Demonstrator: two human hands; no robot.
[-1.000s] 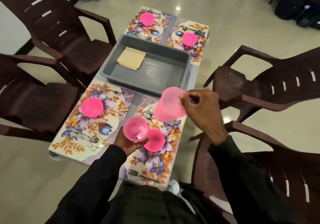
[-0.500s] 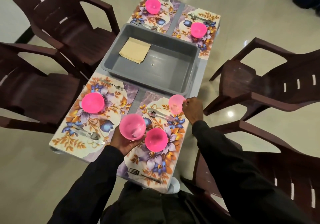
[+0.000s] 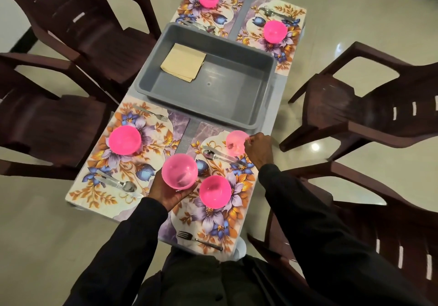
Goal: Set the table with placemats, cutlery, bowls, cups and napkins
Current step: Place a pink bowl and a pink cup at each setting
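Hands work apart, each on its own cup. Left hand cradles the held cup from beneath, mouth up, above the seam between the two near mats. Right hand pinches the rim of the set cup, which stands upright on the far right corner of the near-right mat, just beside the spoon.

Key relation: the near-left mat has no cup. It lies directly left of the held cup, so the left hand is the nearer one; the right hand would have to reach across the near-right bowl. The held cup's axis is vertical, so it should go down without turning. A free spot appears at that mat's far corner, near the fork.

Count:
- Mats: four, two near, two far.
- Bowls: four, one per mat.
- Cups: two in view; whether more nest inside the held cup cannot be told.
- Cutlery: a fork, spoon and knife on each near mat; the far sets are too small to count.
- Napkins: one stack, in the tub at mid-worktop.
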